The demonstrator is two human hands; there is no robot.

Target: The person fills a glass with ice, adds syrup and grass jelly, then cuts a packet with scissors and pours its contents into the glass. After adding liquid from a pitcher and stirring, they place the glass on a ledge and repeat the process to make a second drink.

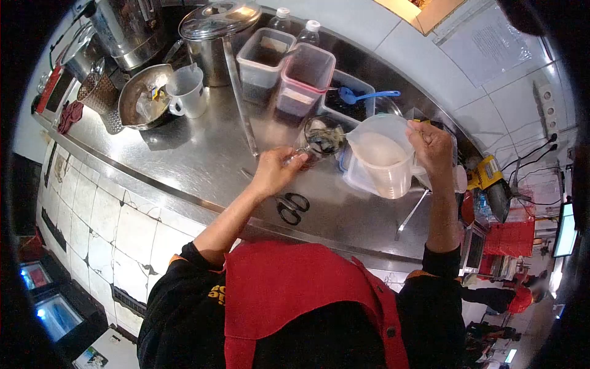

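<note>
My right hand (431, 147) is closed around the handle of a translucent plastic measuring jug (384, 161). Pale, milky liquid stands in the jug, which tilts with its spout toward the left. My left hand (278, 172) is closed at the near side of a small round see-through vessel (324, 139) with dark and pale contents; its exact kind does not show clearly. The jug's spout is close beside this vessel. Under the jug lies a clear lid with a blue edge (353, 173). Black-handled scissors (292, 208) rest on the steel counter near my left wrist.
Plastic tubs (306, 67) stand behind my hands, one holding a blue spoon (369, 95). A lidded steel pot (212, 52), another measuring jug (186, 91) and a wide pan (132, 98) are farther left. A thin metal utensil (412, 215) lies right. People (513, 298) stand far right.
</note>
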